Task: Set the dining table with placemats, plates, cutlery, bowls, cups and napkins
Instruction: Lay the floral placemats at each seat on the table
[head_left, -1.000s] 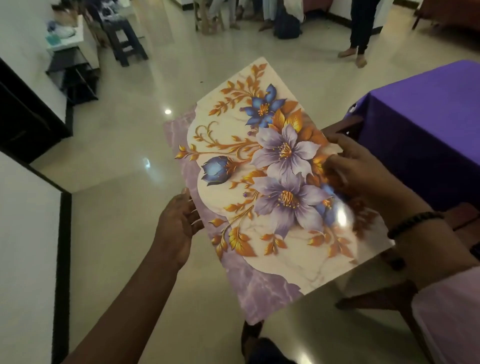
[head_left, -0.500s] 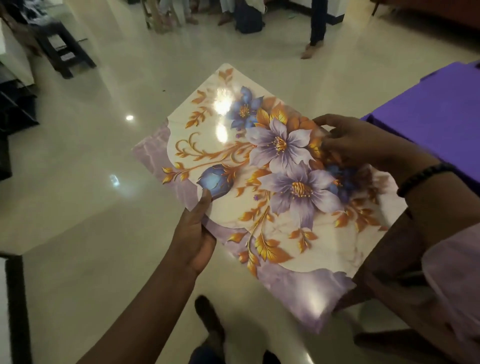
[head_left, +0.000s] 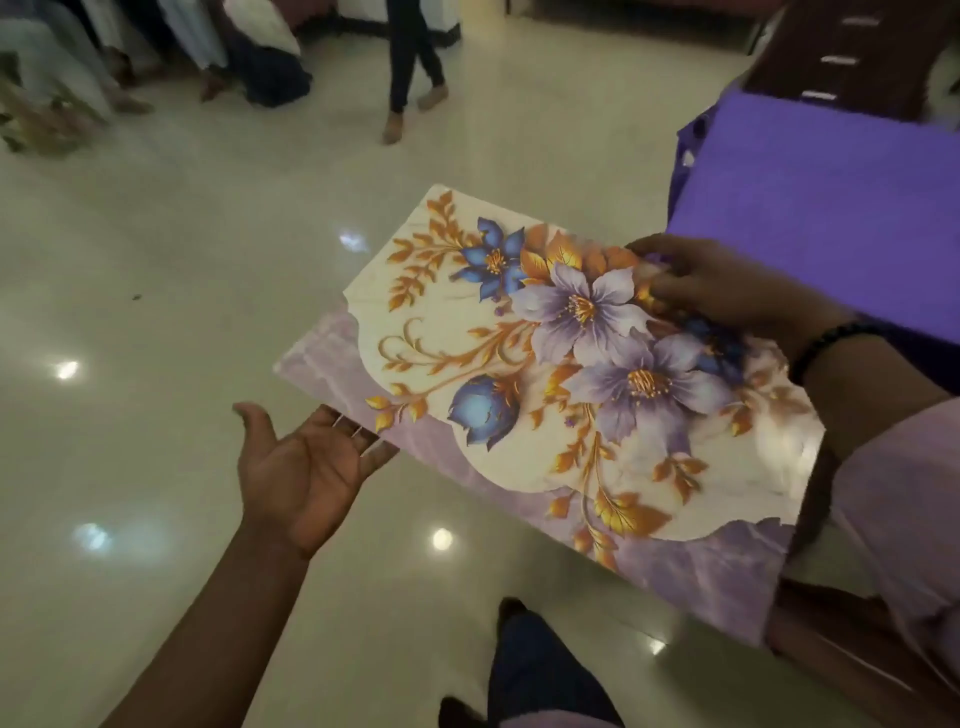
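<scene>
— How do the hands sit?
— The left hand (head_left: 306, 467) lies palm up at lower centre, fingers (head_left: 363, 441) straight and relaxed, their tips under the near edge of the placemat (head_left: 545, 410), gripping nothing. The right hand (head_left: 727, 286) reaches in from the right, fingers pinching the mat's far edge.
— And the mat?
— Mid-frame, held flat above the shiny tiled floor (head_left: 182, 260), left of the purple-clothed desk (head_left: 831, 218). It is a thin, glossy rectangle printed with lilac and blue flowers, orange leaves and marble veining.
</scene>
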